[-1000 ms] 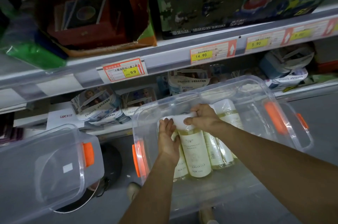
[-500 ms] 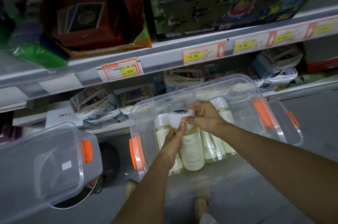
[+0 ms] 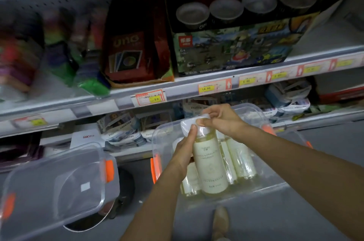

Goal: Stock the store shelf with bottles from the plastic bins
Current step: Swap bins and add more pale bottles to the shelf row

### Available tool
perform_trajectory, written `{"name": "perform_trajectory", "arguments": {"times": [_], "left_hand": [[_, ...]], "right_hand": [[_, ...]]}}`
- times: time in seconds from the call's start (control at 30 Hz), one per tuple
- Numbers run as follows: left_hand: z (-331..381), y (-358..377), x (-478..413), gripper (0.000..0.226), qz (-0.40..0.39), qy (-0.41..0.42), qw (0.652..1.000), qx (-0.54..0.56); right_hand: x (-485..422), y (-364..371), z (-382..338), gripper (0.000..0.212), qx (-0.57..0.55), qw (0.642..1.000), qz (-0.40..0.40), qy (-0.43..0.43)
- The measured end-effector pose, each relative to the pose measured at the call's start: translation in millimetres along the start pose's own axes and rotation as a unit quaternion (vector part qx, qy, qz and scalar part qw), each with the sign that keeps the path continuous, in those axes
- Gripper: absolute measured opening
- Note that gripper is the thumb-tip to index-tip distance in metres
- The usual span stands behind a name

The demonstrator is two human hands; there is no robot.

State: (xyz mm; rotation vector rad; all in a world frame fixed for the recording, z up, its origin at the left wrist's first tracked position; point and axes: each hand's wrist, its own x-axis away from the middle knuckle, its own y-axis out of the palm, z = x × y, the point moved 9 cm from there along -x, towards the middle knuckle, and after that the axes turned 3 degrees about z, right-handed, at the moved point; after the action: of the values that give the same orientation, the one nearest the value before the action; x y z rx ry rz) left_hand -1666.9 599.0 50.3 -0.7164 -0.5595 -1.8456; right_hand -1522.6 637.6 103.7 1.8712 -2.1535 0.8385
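Observation:
A pale yellow bottle (image 3: 210, 164) with a white cap is lifted above a clear plastic bin (image 3: 262, 191) with orange latches. My left hand (image 3: 184, 152) grips the bottle's neck and left side from below. My right hand (image 3: 220, 120) pinches the white cap from the right. Several more of the same bottles (image 3: 239, 156) lie in the bin underneath. The grey store shelf (image 3: 126, 95) with price tags runs across the view just above and behind the bin.
A second clear bin (image 3: 53, 187), with nothing in it, sits at the lower left. The upper shelf holds a red UNO box (image 3: 128, 55), a building-set box (image 3: 232, 49) and blurred toys. Packaged goods (image 3: 122, 128) line the lower shelf. My shoe (image 3: 220, 221) is on the grey floor.
The bottle has risen out of the bin with both hands on it; my left hand has shifted from the cap down to its side. The view has tilted up, showing more of the shelf.

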Motion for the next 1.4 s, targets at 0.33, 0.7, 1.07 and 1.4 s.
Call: {"name": "perform_trajectory", "arguments": {"times": [0.33,0.7,1.07,1.4], "left_hand": [[92,-27,87,0.082,0.017,0.078,0.989,0.127],[188,-55,179,0.067,0.035,0.147,0.971,0.186],[266,-98,250,0.073,0.03,0.221,0.95,0.22],[322,-168,297,0.074,0.037,0.244,0.935,0.254]], "right_hand": [[57,4,-143,0.027,-0.002,0.995,-0.045,-0.086],[125,8,-251,0.032,-0.092,0.979,-0.087,-0.159],[151,42,-277,0.065,-0.15,0.974,-0.149,-0.083],[182,95,-334,0.069,-0.208,0.961,-0.16,-0.088]]}}
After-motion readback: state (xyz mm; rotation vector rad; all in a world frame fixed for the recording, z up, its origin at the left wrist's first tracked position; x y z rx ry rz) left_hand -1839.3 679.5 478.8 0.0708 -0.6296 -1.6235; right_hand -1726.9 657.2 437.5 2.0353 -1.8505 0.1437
